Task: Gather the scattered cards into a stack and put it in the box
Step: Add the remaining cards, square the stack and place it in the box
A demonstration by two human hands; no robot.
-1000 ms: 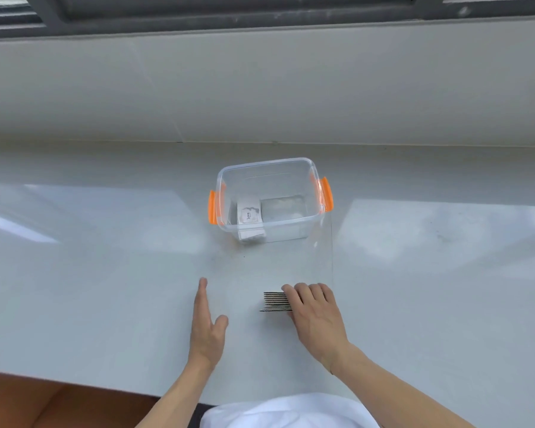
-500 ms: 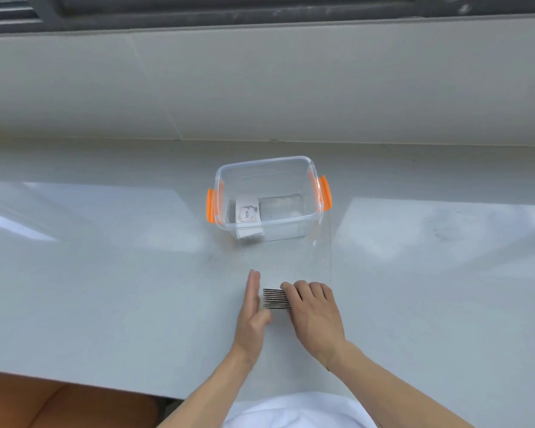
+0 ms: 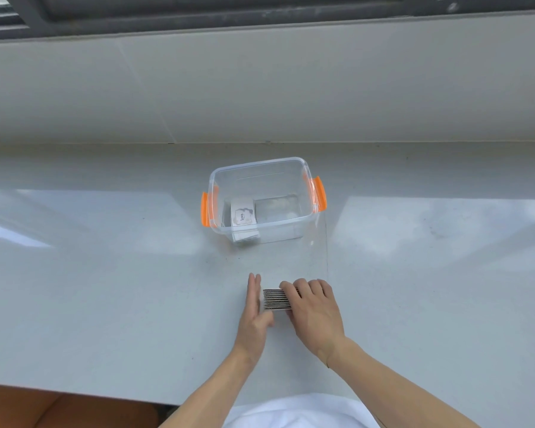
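A stack of cards [image 3: 275, 299] stands on edge on the pale counter, its dark striped edges facing up. My right hand [image 3: 314, 310] lies over the stack's right part with fingers curled on top of it. My left hand [image 3: 254, 316] is flat and upright, its palm pressed against the stack's left end. A clear plastic box [image 3: 291, 163] with orange side latches [image 3: 320, 193] stands behind the stack, open on top. Inside it, at the left, lie some cards [image 3: 243, 214], the top one printed "love".
The counter [image 3: 105, 288] runs wide on both sides and meets a low wall and a dark window frame at the back. Its front edge lies close to my body, with a brown floor below at the left.
My left hand swept right from open counter to the stack's left end and now presses against it. My right hand has stayed on the stack.
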